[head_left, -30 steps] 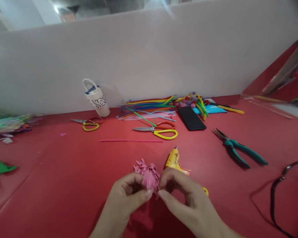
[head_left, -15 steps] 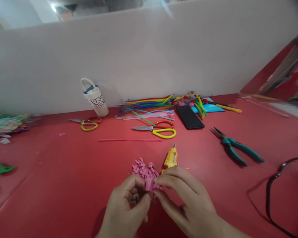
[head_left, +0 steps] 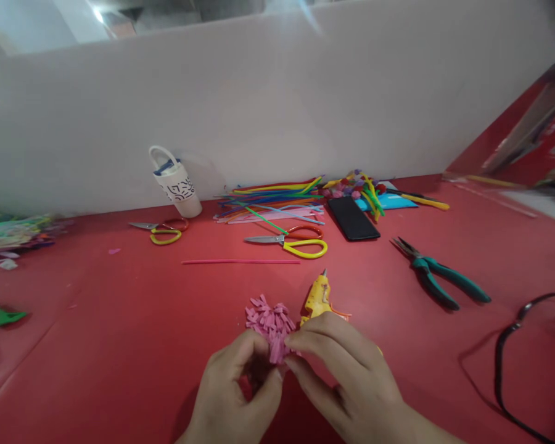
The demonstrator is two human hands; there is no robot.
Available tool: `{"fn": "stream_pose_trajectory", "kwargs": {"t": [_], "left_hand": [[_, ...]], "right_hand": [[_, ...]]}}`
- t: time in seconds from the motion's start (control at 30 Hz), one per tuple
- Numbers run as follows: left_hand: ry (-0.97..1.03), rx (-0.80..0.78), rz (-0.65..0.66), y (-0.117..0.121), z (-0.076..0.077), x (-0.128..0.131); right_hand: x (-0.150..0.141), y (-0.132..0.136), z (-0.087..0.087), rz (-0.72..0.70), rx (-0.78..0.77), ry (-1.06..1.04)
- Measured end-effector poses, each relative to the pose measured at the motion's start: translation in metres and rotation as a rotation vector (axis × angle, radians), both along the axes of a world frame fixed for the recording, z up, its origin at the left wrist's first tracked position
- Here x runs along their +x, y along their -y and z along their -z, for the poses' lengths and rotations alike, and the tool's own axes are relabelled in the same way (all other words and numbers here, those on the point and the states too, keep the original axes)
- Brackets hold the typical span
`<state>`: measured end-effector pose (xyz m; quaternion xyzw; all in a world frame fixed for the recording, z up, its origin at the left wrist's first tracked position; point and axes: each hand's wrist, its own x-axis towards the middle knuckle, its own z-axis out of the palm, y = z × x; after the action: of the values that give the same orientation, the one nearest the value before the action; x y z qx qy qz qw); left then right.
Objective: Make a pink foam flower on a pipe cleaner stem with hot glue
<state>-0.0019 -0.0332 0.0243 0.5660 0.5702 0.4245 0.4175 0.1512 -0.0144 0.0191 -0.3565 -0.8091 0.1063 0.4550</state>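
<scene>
Between my two hands is a pink fringed paper flower (head_left: 272, 319), its cut strips fanning out away from me. My left hand (head_left: 240, 382) pinches its near left side, with thumb and forefinger curled round it. On the other side my right hand (head_left: 345, 370) grips the fringe between thumb and fingertips. The flower's base is hidden by my fingers. Just beyond my right hand lies a yellow glue gun (head_left: 319, 296), nozzle pointing away and handle partly covered by the hand.
Further off lie a pink stick (head_left: 240, 262), scissors (head_left: 305, 248), more scissors (head_left: 166, 237), a phone (head_left: 354, 219) and pipe cleaners (head_left: 268, 200). Pliers (head_left: 437, 274) and a black cable (head_left: 498, 364) are at right. A white tumbler (head_left: 179, 190) stands by the partition (head_left: 268, 105).
My left thumb and fingers have shifted slightly on the flower, and its near fringe shows a bit more. My right hand has moved only a little; the tools lie as before.
</scene>
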Motion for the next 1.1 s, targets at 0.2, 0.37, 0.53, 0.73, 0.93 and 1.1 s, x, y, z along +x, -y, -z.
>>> {"fn": "stream_pose_trajectory", "kwargs": {"t": [0.2, 0.37, 0.53, 0.73, 0.93, 1.1], "left_hand": [[0.133, -0.159, -0.002, -0.004, 0.003, -0.003], [0.485, -0.425, 0.112, -0.014, 0.005, -0.011], [0.651, -0.458, 0.063, -0.019, 0.004, -0.016], [0.678, -0.460, 0.046, -0.023, 0.004, -0.019], [0.710, -0.433, -0.018, -0.023, 0.006, -0.020], [0.667, -0.426, -0.093, -0.026, 0.005, -0.021]], "right_hand": [[0.002, 0.002, -0.004, 0.010, -0.022, -0.018], [0.023, -0.017, -0.011, 0.216, -0.180, 0.198], [0.041, -0.032, 0.006, 0.394, -0.440, 0.748], [0.039, -0.030, 0.022, 0.374, -0.565, 0.779], [0.038, -0.034, -0.001, 0.329, -0.523, 0.371], [0.037, -0.012, -0.011, 0.085, -0.664, -0.224]]}}
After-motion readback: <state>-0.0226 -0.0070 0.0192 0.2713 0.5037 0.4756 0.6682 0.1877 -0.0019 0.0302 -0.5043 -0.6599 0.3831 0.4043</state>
